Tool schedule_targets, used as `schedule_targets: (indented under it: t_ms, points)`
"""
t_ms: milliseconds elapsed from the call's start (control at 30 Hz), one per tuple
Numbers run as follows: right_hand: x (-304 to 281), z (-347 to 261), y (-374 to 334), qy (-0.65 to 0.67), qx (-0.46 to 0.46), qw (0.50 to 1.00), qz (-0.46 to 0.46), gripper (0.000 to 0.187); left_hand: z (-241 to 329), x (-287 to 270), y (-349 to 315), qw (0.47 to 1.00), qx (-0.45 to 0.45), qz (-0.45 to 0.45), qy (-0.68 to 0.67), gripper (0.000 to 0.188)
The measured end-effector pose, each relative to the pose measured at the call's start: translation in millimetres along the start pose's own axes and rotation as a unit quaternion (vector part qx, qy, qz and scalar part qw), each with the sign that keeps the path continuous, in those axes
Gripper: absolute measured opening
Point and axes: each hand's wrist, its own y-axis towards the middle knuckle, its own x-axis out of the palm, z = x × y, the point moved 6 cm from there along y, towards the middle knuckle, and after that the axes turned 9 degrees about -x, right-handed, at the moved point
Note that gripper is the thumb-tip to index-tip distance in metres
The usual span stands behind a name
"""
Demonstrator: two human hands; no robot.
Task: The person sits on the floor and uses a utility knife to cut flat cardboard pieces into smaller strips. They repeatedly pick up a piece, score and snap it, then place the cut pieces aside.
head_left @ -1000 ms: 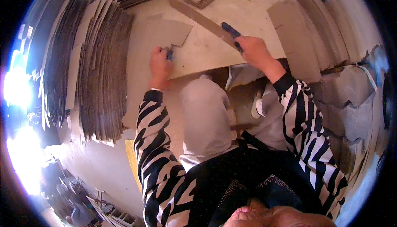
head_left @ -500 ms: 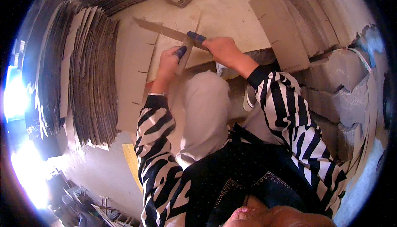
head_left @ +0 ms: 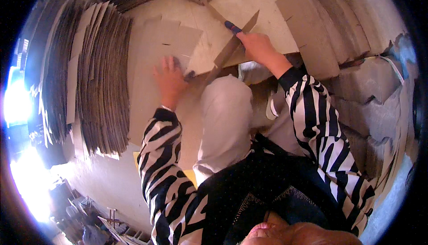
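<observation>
My right hand (head_left: 260, 49), with dark wrapping on its thumb or finger, grips two narrow cardboard strips (head_left: 226, 54) that cross each other. They are held above the work surface, in front of my right knee. My left hand (head_left: 171, 79) lies with its fingers spread on flat brown cardboard sheets (head_left: 145, 62) to the left. Dark wrapping covers some of its fingertips too. A short dark slit shows in the sheet just beyond its fingers.
A tall stack of cardboard pieces (head_left: 104, 84) stands on edge at the left. Slitted cardboard panels (head_left: 307, 31) lean together at the right. More cardboard piles up at the far edge of the pale work surface (head_left: 209, 26). Grey bundles (head_left: 365, 82) sit farther right.
My left hand has let go of the strips and moved down-left onto the flat sheets, its fingers spreading. My right hand has shifted slightly right, and the crossed strips have turned.
</observation>
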Motion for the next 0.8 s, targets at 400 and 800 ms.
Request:
schedule_targets:
  t_ms: [400,800]
  points:
    - [-28,-49,-16,0.010,-0.195,0.973,0.121,0.027,-26,34,40,0.679,-0.232,-0.138,-0.682,0.034]
    - [-5,-19,-9,-0.029,-0.073,0.997,0.002,0.023,-12,2,73,0.714,-0.121,-0.182,-0.665,0.032]
